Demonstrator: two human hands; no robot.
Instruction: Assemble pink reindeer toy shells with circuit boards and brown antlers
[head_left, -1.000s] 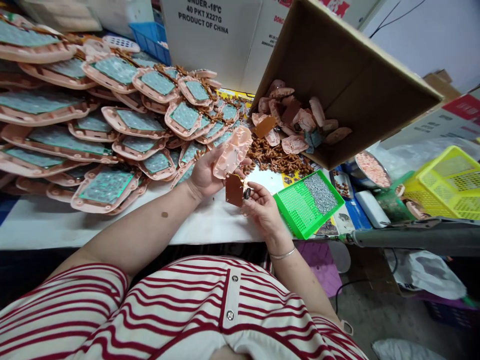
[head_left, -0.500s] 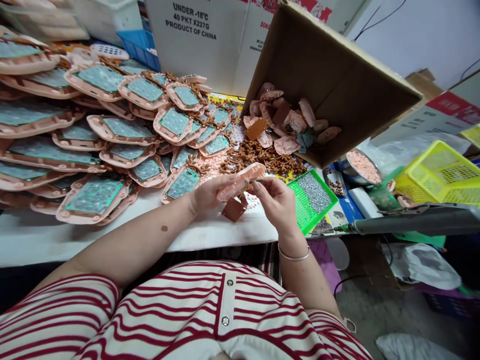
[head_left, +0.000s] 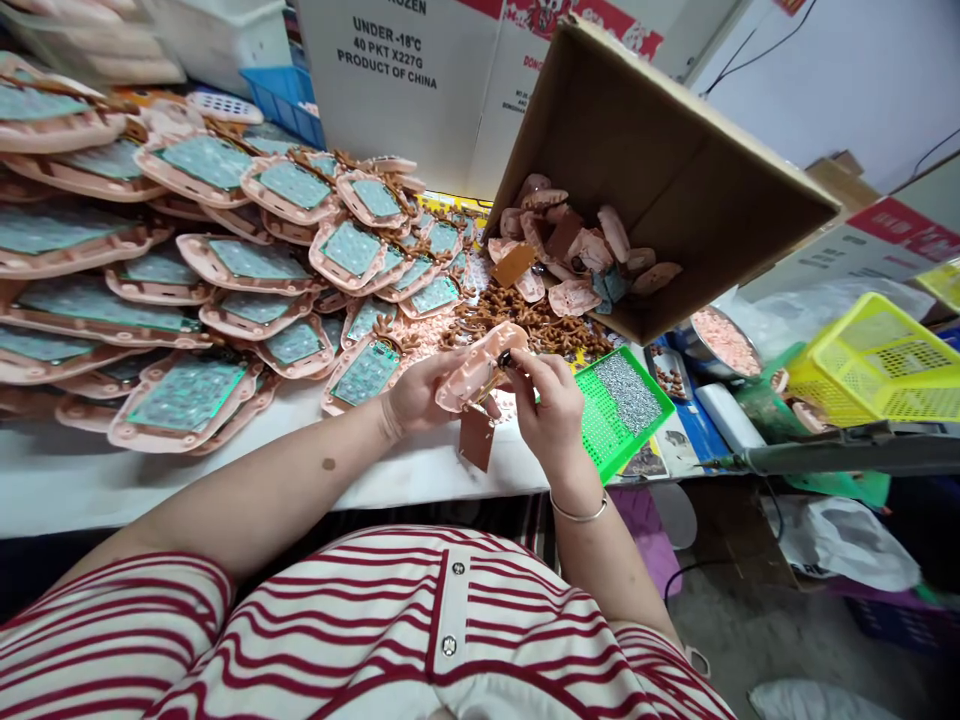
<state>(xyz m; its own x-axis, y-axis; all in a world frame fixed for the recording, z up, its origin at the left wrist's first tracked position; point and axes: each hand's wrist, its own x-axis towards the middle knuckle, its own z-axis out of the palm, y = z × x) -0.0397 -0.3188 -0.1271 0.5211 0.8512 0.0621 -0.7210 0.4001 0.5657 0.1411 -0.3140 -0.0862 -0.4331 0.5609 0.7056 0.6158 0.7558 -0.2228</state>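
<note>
My left hand (head_left: 421, 392) is wrapped round one end of a pink plastic shell (head_left: 480, 366), held tilted above the white table (head_left: 420, 470). The fingertips of my right hand (head_left: 546, 395) pinch a small dark round part (head_left: 505, 358) at the shell's right end. A brown square board (head_left: 475, 438) hangs below the shell. Just behind my hands lie a heap of small brown parts (head_left: 525, 318) and scattered pale pink bits. To the right of my right hand is a green tray (head_left: 604, 425) with small metal pieces.
Stacked pink shells with green boards (head_left: 187, 390) cover the left side. A tilted cardboard box (head_left: 675, 170) at the back holds more shells. On the right are a metal bowl of pink parts (head_left: 726, 338), a yellow basket (head_left: 870, 370) and a grey bar (head_left: 825, 452).
The shell has turned so its hollow inner side shows more. The brown board now hangs more upright. A dark round part has come into view at my right fingertips.
</note>
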